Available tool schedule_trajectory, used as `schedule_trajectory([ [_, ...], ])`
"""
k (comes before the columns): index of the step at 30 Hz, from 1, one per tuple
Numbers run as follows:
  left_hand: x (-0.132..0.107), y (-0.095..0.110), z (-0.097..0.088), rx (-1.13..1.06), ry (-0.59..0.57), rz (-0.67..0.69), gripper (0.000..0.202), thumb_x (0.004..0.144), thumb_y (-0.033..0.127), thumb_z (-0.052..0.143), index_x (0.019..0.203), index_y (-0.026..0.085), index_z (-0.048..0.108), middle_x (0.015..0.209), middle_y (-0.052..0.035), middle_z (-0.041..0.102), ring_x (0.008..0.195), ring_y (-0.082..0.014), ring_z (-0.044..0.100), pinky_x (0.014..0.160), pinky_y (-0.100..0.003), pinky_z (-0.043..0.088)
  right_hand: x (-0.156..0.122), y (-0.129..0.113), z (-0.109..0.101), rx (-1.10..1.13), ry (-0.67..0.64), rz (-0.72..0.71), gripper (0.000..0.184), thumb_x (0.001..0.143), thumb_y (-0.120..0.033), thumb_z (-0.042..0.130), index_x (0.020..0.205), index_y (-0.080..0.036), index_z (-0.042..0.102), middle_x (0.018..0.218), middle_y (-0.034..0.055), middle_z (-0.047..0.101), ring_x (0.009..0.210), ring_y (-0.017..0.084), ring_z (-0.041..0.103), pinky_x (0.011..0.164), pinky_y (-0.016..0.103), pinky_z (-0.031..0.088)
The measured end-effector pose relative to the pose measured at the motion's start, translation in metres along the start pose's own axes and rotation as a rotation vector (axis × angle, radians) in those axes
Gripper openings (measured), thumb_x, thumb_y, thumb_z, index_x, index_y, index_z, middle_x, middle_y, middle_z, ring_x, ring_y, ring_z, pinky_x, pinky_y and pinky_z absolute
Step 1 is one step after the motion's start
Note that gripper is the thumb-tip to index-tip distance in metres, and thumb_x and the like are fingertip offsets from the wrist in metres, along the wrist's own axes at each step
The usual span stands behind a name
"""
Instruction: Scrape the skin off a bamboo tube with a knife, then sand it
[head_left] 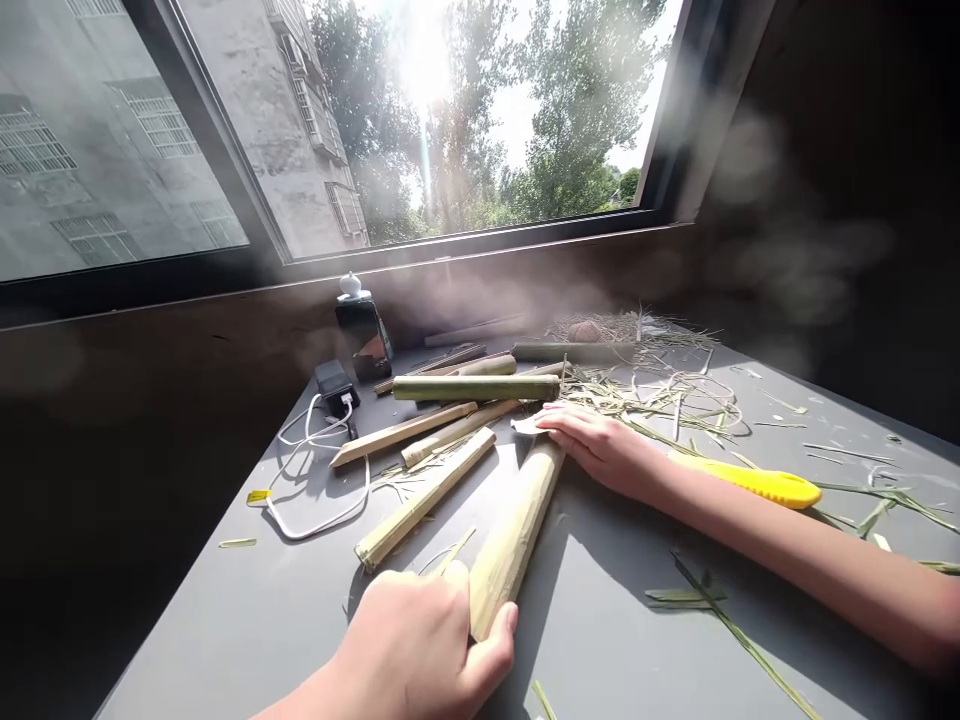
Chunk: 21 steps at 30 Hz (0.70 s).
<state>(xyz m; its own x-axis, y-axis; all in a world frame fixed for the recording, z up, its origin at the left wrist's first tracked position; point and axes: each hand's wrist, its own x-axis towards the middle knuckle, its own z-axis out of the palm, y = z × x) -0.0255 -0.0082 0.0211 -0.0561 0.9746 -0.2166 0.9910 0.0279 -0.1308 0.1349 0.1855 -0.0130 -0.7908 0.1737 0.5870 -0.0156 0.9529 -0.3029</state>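
Observation:
My left hand (427,640) is closed around the near end of a thick pale bamboo piece (517,525) that lies on the grey table (615,620). At the piece's far end my right hand (600,440) rests with its fingers together against it, seeming to press a small blade tip (525,427); what the fingers hold is hard to make out. A yellow-handled knife or tool (757,482) lies just behind my right forearm.
Several split bamboo sticks (427,500) and a green bamboo tube (472,387) lie behind the hands. A black charger with a white cable (330,440), a dark bottle (362,335) and a heap of shavings (660,390) sit near the window wall.

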Motion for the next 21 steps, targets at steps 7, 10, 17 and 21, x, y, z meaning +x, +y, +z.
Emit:
schedule_trajectory([
  [7,-0.003,-0.004,0.011,0.103,0.149,0.052,0.042,0.1,0.038,0.033,0.072,0.019,0.059,0.058,-0.004,0.061,0.048,-0.0284,0.063,0.043,-0.033,0.034,-0.003,0.009,0.001,-0.005,-0.036,-0.071,0.028,0.101,-0.024,0.041,0.118,-0.019,0.063,0.116,0.0101,0.071,0.119,0.02,0.061,0.106,0.04,0.049],
  [10,-0.005,-0.003,0.02,0.231,0.382,0.057,0.033,0.098,0.034,0.038,0.082,0.016,0.061,0.055,-0.0033,0.054,0.044,-0.0258,0.057,0.042,-0.033,0.036,-0.004,0.018,-0.002,-0.058,0.028,0.048,0.031,0.102,-0.022,0.037,0.118,-0.017,0.063,0.114,0.0137,0.07,0.118,0.024,0.061,0.105,0.05,0.048],
  [17,-0.009,0.002,0.032,0.29,0.637,0.115,0.027,0.092,0.037,0.054,0.101,0.012,0.06,0.078,-0.0072,0.059,0.057,-0.0212,0.059,0.052,-0.033,0.049,-0.009,0.01,0.003,-0.008,-0.05,-0.02,0.03,0.101,-0.024,0.043,0.123,-0.022,0.062,0.122,0.0069,0.07,0.124,0.019,0.058,0.113,0.041,0.042],
  [21,-0.007,-0.002,0.025,0.272,0.53,0.101,0.018,0.09,0.034,0.053,0.086,0.017,0.058,0.06,-0.0017,0.053,0.048,-0.0227,0.057,0.048,-0.033,0.042,-0.01,0.026,-0.001,-0.05,0.038,0.099,0.034,0.102,-0.021,0.035,0.124,-0.02,0.062,0.123,0.0114,0.068,0.129,0.023,0.055,0.111,0.052,0.042],
])
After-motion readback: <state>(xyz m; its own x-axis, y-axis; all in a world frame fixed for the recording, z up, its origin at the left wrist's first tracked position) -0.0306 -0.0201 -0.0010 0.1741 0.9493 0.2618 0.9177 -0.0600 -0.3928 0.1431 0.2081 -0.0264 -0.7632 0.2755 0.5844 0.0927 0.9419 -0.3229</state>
